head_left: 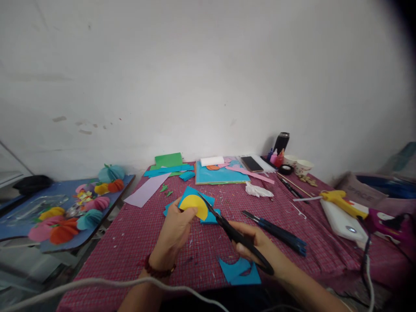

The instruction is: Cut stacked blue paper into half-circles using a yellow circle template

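My left hand (177, 227) is closed on a yellow paper circle (195, 205) backed by blue paper (191, 193), held just above the red checked table (130, 238). My right hand (256, 247) grips black scissors (232, 229), whose blades point up-left and meet the circle's right edge. A blue paper offcut (238, 271) lies on the table near my right wrist.
A second pair of blue-handled scissors (276, 232) lies to the right. Stacked coloured paper (221, 173), a phone (251, 164), glue bottles (276, 157), cups (302, 167) and a yellow glue gun (341, 201) sit further back. Paper fan flowers (65, 216) fill a blue board on the left.
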`<move>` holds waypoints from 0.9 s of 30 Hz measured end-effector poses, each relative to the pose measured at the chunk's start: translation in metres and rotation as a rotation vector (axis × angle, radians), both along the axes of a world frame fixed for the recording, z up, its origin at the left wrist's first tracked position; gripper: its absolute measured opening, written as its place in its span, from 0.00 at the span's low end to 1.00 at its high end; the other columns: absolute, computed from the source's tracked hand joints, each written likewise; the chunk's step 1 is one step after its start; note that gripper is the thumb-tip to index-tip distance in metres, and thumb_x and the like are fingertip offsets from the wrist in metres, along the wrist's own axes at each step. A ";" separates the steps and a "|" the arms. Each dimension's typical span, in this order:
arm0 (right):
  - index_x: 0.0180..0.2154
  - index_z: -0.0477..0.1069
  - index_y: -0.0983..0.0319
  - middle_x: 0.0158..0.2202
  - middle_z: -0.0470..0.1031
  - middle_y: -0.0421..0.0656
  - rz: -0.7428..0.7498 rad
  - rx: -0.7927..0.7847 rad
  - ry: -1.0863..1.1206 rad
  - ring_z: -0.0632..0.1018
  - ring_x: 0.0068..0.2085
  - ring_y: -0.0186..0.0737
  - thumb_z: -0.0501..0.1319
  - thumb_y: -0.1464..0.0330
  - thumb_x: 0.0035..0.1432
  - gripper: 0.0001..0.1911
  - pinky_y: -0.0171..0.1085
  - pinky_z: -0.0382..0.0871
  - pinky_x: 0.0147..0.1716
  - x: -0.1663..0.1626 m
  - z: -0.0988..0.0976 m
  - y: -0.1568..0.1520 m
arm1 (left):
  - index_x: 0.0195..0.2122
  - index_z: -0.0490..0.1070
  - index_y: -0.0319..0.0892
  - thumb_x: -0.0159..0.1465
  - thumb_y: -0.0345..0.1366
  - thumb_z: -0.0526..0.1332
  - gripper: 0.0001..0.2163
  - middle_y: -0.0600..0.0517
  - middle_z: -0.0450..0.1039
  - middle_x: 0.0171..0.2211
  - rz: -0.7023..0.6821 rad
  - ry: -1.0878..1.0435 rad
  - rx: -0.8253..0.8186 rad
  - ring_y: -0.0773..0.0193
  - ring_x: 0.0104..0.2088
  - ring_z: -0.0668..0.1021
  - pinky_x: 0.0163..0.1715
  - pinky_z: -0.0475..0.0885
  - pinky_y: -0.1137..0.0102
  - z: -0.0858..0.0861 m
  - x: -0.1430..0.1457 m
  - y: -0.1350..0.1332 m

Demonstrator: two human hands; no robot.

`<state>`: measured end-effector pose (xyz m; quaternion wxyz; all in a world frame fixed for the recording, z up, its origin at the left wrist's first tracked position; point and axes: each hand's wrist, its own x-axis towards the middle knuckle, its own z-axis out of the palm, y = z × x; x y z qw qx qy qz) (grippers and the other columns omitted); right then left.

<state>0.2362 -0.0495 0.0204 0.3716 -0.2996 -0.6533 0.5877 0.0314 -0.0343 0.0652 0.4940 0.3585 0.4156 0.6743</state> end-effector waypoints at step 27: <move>0.56 0.64 0.61 0.26 0.63 0.37 0.113 -0.189 0.023 0.62 0.23 0.27 0.65 0.57 0.51 0.33 0.30 0.63 0.23 0.022 -0.003 -0.008 | 0.27 0.68 0.38 0.42 0.26 0.60 0.09 0.58 0.70 0.20 -0.136 0.103 -0.080 0.69 0.22 0.70 0.26 0.66 0.74 -0.005 0.005 -0.001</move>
